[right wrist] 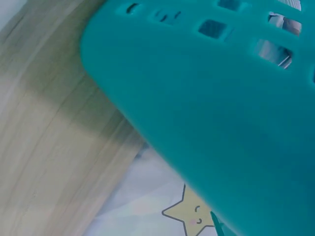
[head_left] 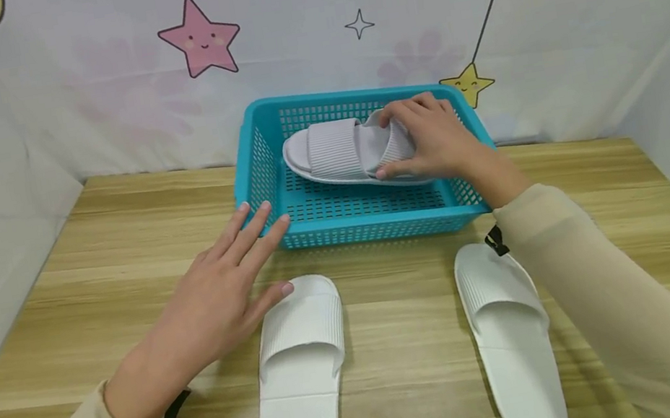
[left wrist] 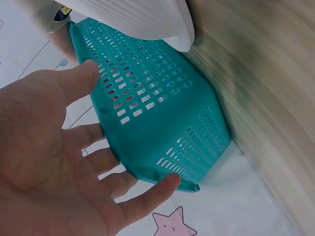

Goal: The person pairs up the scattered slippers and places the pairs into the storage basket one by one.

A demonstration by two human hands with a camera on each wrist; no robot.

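Observation:
A turquoise plastic basket (head_left: pixel 370 221) with slotted walls stands at the back of the wooden table. In it lie pale grey slide slippers (head_left: pixel 335 150), with one ribbed strap at the left and another ribbed piece at the right. My right hand (head_left: pixel 434 138) reaches over the basket's right side and grips the slippers' right end, thumb in front and fingers behind. My left hand (head_left: pixel 217 293) has its fingers spread, fingertips at the basket's front left corner. In the left wrist view the same hand (left wrist: pixel 64 157) lies along the basket rim (left wrist: pixel 106 115). The right wrist view hides the right hand behind the basket wall (right wrist: pixel 197 113).
Two white slippers lie on the table in front of the basket: the left slipper (head_left: pixel 302 397) beside my left hand, the right slipper (head_left: pixel 515 348) by my right sleeve. A white cloth backdrop (head_left: pixel 312 22) with printed stars hangs right behind the basket.

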